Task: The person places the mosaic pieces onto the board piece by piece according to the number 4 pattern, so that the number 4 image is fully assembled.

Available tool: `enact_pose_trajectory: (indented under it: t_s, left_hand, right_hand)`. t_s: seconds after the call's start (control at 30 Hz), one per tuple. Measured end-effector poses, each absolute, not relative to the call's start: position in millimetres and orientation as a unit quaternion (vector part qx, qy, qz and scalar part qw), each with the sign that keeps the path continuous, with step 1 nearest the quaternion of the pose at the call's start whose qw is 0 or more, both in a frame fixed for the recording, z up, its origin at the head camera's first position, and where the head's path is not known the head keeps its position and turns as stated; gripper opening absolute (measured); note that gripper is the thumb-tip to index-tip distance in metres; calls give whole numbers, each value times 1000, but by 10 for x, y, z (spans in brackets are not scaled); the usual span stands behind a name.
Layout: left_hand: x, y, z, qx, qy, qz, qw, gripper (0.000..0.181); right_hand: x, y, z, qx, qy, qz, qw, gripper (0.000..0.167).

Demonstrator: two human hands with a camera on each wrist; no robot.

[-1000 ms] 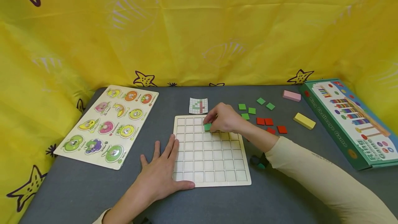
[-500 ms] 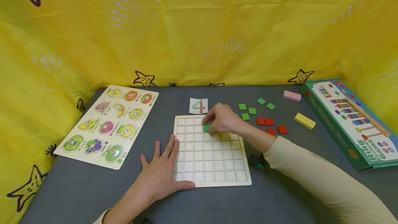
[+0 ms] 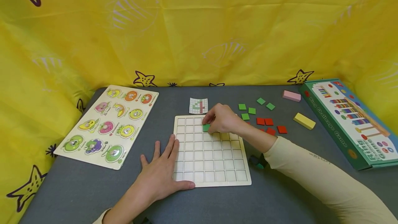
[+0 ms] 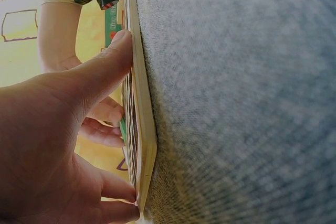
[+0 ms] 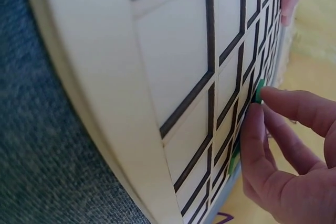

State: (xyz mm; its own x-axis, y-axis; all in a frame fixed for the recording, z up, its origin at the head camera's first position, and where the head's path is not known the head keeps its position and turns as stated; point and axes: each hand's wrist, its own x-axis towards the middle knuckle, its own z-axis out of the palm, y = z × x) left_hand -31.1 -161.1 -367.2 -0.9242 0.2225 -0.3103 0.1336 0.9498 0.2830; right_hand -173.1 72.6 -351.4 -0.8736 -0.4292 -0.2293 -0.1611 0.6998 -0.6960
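Note:
A pale wooden grid board lies on the dark table. Over its far rows, my right hand pinches a small green square tile between thumb and fingers. In the right wrist view the tile sits at the fingertips, low against the grid; whether it is seated in a cell I cannot tell. My left hand rests at the board's left side, fingers extended along the edge and thumb on the near edge. Just beyond the board lies a small printed pattern card with green and red squares.
Right of the board are several loose green tiles and red tiles. Farther right lie a pink block, a yellow block and a green game box. A fruit puzzle board lies at left; a yellow curtain hangs behind.
My right hand has shifted very slightly left with the green tile, then stayed in place. The left hand has not moved.

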Motion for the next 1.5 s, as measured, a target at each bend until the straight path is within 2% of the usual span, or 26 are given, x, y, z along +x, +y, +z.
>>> enact_pose_trajectory:
  t_s: [0.43,0.67,1.1,1.5]
  left_hand:
    - [-314,-1603,-3677,91,973,126,170,139]
    - [-316,-1608,-3672,89,973,128,171,139]
    - [-312,-1604,-3672,92,973,126,167,139]
    - [-319,-1603,-3669,92,973,124,173,139]
  right_hand:
    - [-1724,811,-3455,-171,892,-371,193,27]
    - [-1737,929,-3426,-179,888,-385,176,25]
    - [-1763,1371,-3381,-156,877,-432,140,28]
    - [-1813,1820,-3402,-101,880,-442,141,31]
